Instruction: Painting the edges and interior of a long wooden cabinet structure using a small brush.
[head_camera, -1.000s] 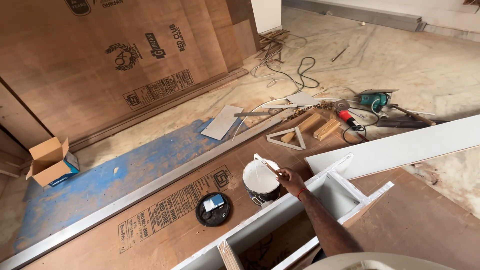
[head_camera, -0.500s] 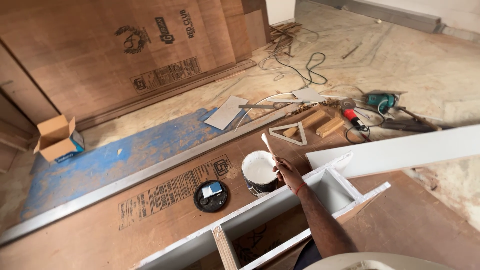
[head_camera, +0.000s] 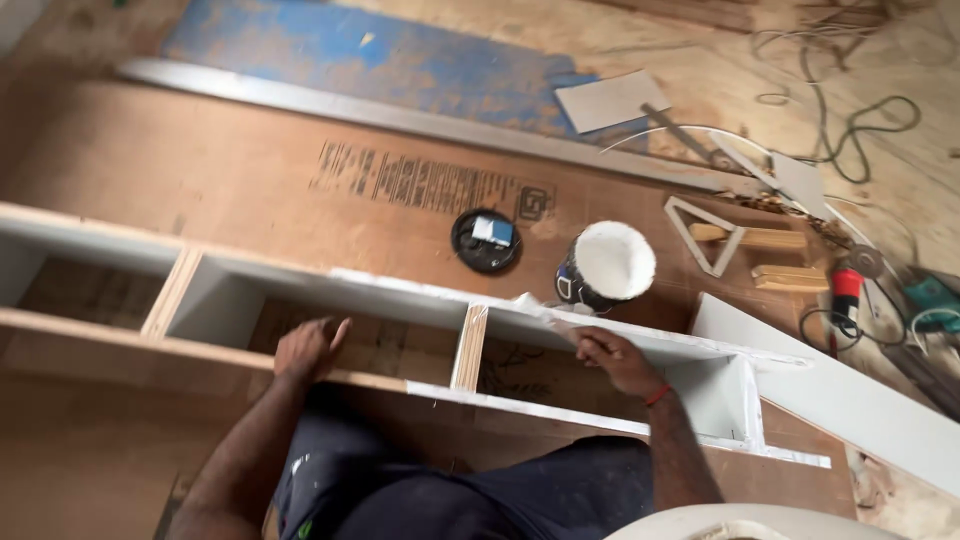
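Head view, looking down. Bottom centre of the frame: the person's dark-clothed lap, with both forearms reaching up into the middle of the frame.

Left hand (head_camera: 310, 347), left of centre: fingers curled loosely over the near edge of a long shelf frame (head_camera: 420, 300), gripping nothing else. Right hand (head_camera: 612, 357), right of centre, a red band at the wrist: fingers pinched narrow on the frame's far white rail, at a torn strip of white edge tape (head_camera: 535, 305); whether a small tool lies inside the grip cannot be told.

The shelf frame runs across the middle of the frame from left edge to lower right, lying on a brown plywood sheet (head_camera: 250, 170) on the floor; upright dividers split it into open compartments.

Just beyond the right hand, touching or nearly touching the rail: a tub of white adhesive (head_camera: 605, 265), open. To its left, a round black lid (head_camera: 486, 240) holding a small blue-and-white object.

Upper right: a triangular offcut (head_camera: 708, 235), wood blocks, a red-handled power tool (head_camera: 845, 295), cables.

Judgement: the work is best done with the left hand bracing the frame while the right presses along the strip evenly, near the tub without tipping it.
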